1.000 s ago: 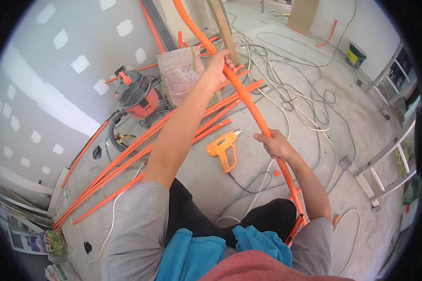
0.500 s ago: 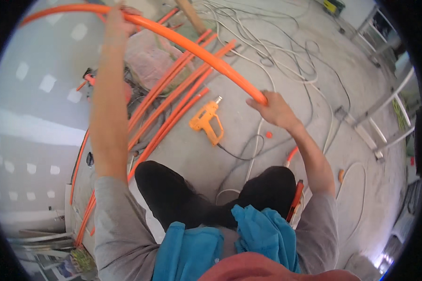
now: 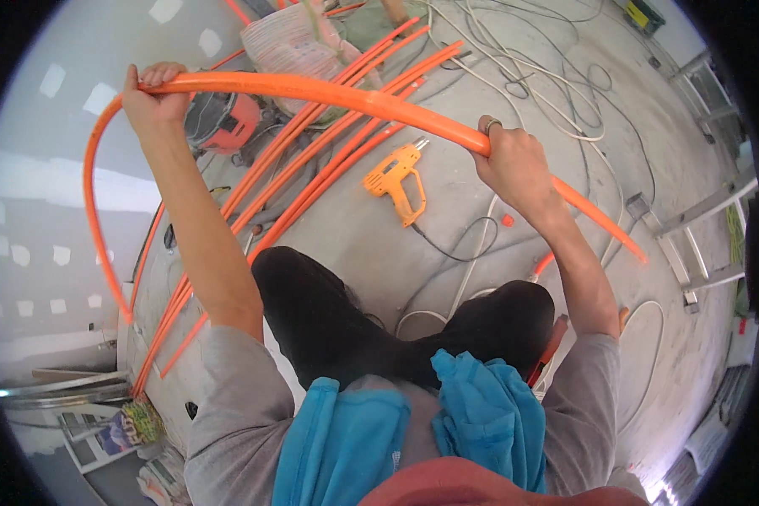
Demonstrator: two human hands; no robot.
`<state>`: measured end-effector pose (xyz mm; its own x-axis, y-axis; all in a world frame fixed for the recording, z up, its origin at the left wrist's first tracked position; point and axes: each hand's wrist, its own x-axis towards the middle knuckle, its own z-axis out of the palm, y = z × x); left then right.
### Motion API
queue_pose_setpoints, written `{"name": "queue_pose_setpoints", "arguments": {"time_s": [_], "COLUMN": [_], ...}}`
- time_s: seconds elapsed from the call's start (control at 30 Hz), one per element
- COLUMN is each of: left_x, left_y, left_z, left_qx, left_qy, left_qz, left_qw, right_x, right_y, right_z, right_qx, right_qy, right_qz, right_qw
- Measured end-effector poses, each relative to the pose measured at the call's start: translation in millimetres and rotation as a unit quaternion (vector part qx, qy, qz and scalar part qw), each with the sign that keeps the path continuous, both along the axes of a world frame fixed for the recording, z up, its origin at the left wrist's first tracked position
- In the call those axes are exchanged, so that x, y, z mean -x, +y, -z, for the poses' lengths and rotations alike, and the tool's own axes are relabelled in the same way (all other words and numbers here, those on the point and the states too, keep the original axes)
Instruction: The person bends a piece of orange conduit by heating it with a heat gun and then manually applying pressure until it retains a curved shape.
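A long orange conduit pipe [image 3: 346, 94] is stretched across in front of me, bowed upward. My left hand [image 3: 158, 97] is closed round it at the upper left, and from there the pipe curves down toward the wall side. My right hand [image 3: 519, 164] grips it right of centre, with a free length running on past the wrist to the lower right. Below the pipe, a yellow heat gun [image 3: 396, 181] lies on the floor between the hands, its nozzle pointing away from me and its dark cord trailing. Neither hand touches it.
Several orange pipes [image 3: 312, 181] lie bundled on the floor left of the heat gun. Near my left forearm stands a red and black machine [image 3: 228, 122]. Loose white cables [image 3: 557, 126] sprawl farther off. A metal ladder [image 3: 691, 232] is at the right, a pale wall [image 3: 38, 194] at the left.
My left hand has swung left and down with the pipe, whose left part now bends downward. A length of pipe now sticks out past my right hand. The view has shifted slightly.
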<state>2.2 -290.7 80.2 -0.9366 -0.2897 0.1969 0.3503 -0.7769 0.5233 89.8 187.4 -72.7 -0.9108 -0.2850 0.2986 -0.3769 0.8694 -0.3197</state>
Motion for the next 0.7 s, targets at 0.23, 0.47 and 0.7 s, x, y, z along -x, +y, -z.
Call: {"name": "queue_pose_setpoints", "arguments": {"time_s": [0.23, 0.47, 0.7], "left_x": [-61, -69, -89], "left_y": [46, 22, 0], "left_z": [54, 102, 103], "left_qx": [-0.029, -0.037, -0.006], "left_qy": [-0.144, -0.052, 0.083], "left_qz": [-0.035, 0.023, 0.111], "left_qw": [0.989, 0.998, 0.99], "right_x": [14, 4, -10], "right_y": [-26, -58, -87], "right_z": [16, 28, 31], "right_qx": [-0.027, -0.056, 0.032], "right_qy": [0.043, -0.08, -0.364], "right_qz": [-0.01, -0.044, -0.123], "right_qw": [0.999, 0.994, 0.923]}}
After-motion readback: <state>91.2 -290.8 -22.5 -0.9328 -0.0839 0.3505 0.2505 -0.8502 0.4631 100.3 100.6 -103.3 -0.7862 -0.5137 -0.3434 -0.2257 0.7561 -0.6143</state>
